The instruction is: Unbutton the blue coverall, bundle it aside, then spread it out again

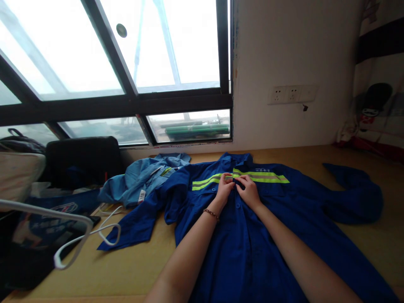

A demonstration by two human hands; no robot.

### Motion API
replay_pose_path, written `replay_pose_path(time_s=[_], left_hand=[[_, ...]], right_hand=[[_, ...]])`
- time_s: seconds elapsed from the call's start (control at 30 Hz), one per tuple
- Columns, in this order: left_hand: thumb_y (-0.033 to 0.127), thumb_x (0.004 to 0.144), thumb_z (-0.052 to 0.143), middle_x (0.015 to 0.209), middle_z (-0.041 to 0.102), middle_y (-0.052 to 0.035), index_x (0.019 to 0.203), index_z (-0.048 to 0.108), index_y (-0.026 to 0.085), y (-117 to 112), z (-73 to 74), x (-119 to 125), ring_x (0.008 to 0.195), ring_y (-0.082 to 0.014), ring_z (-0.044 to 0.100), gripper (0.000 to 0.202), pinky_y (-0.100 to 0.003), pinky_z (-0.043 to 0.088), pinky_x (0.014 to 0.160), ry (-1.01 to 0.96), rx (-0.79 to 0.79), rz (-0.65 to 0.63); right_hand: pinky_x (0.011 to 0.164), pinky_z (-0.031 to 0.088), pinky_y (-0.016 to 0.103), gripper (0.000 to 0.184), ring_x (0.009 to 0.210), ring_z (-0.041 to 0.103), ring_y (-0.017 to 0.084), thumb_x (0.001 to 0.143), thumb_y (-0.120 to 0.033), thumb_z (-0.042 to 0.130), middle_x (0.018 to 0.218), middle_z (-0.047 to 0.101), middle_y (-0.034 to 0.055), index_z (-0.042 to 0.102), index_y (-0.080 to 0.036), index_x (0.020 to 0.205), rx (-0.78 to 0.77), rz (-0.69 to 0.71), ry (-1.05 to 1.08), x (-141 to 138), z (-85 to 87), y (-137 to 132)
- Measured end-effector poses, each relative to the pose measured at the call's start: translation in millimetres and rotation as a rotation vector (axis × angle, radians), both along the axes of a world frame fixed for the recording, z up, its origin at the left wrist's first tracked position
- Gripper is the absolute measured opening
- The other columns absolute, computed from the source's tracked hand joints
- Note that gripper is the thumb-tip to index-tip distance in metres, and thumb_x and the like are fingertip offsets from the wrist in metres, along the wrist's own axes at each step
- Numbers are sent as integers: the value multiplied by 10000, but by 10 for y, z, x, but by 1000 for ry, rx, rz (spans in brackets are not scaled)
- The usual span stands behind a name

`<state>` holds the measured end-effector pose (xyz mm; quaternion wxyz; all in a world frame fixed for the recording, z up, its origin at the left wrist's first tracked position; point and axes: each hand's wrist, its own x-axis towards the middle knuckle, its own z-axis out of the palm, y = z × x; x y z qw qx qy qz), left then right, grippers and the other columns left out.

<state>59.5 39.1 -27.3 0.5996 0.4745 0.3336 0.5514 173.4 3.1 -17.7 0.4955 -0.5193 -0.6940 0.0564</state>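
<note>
A dark blue work jacket (230, 252) lies spread face up, its collar toward the window and yellow-green reflective strips across the chest. At the front opening, level with the strips, my left hand (224, 186) pinches the fabric edge. Close beside it, my right hand (248, 190) grips the other side of the opening, fingers bent together. The exact bit of cloth or button between the fingertips is hidden. Below the hands a button (238, 205) shows on the front, and a pocket button (213, 190) sits left of my left hand.
A light blue garment (142, 172) with a white tag lies crumpled beside the jacket's left sleeve. The yellowish table (104, 273) runs up to the wall and window. White bent tubing (88, 227), a black chair back (83, 164) and bags (53, 219) stand at left.
</note>
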Motion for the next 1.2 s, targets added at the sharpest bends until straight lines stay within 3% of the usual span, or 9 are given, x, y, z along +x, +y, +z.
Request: replay_pose_path(time_s=[0.23,0.37,0.53,0.8,0.97,1.07,1.2], left_hand=[[105,569,606,630,562,35,899,482,184,-18,1,8,538,-73,516,361,-159,379,510,73,80,-7],[153,612,618,635,583,22,987,514,179,-10,1,3,549,-85,534,391,-176,399,530,135,106,-46],[125,626,607,604,588,23,1058,539,194,89,-46,13,575,-112,553,443,-202,417,555,318,193,67],[75,620,590,595,593,31,1099,536,200,359,-97,47,584,-117,554,498,-216,412,599,471,284,167],[100,626,610,579,589,35,1019,569,203,533,-75,72,571,-121,552,408,-220,401,597,486,314,215],[170,640,634,567,580,34,982,575,194,586,-103,68,534,-118,542,348,-211,386,556,515,333,208],[293,632,666,524,562,39,973,574,182,571,-140,47,441,-109,511,370,-202,356,482,528,283,118]], right_hand=[[778,440,288,267,842,519,162,779,-173,465,896,527,49,638,-217,977,1,-24,33,30,-19,37],[791,430,315,300,858,514,178,760,-157,474,910,542,50,625,-232,1008,-37,-64,-18,52,-21,34],[829,403,346,276,925,490,222,736,-160,508,946,547,91,607,-184,992,-55,-163,-202,-6,-36,-29],[604,415,291,158,725,569,216,728,-194,531,814,581,115,586,-155,871,-396,-297,-390,-40,-2,-69],[601,407,300,148,772,562,244,747,-214,520,858,568,135,578,-152,867,-361,-416,-466,-62,-23,-245],[615,405,287,163,787,559,229,769,-234,506,875,557,120,578,-164,897,-317,-386,-448,-44,-74,-310],[573,389,273,164,734,573,208,789,-246,484,864,562,98,582,-182,904,-386,-304,-390,38,-84,-273]])
